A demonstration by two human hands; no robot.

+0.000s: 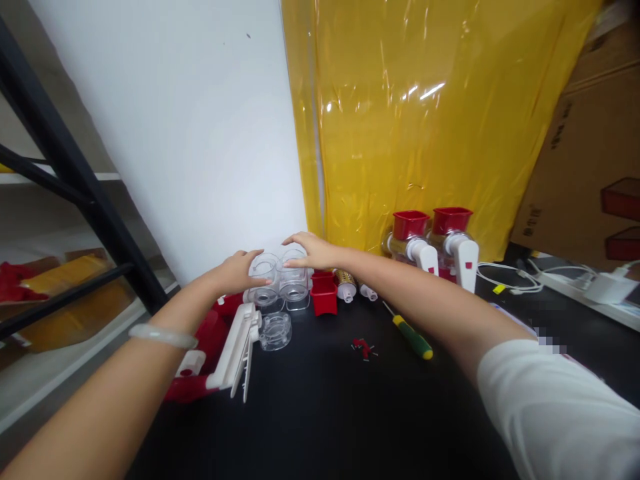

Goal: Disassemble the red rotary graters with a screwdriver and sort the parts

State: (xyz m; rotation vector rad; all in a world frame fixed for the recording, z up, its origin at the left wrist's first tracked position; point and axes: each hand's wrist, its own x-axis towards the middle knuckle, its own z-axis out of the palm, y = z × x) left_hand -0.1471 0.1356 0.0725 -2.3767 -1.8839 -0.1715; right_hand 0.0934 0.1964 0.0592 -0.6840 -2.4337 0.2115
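Observation:
Two clear plastic housings stand side by side near the back of the black table. My left hand (245, 272) is around the left clear plastic housing (266, 268), thumb in front and fingers behind. From the other side my right hand (315, 253) has its thumb and fingers on the upper part of the right clear plastic housing (294, 280). In front of them lies a round clear plastic cap (275, 332). Beside my right wrist are a red hopper (324, 295), a perforated metal drum (345, 285) and a small clear-white part (369, 293).
White handle arms (239, 347) and red parts (213, 337) lie at the left. Small red pieces and screws (364, 348) sit mid-table, near a green-yellow screwdriver (413, 338). Two assembled red-and-white graters (453, 243) stand behind my right arm. A power strip (580, 290) and cables lie far right.

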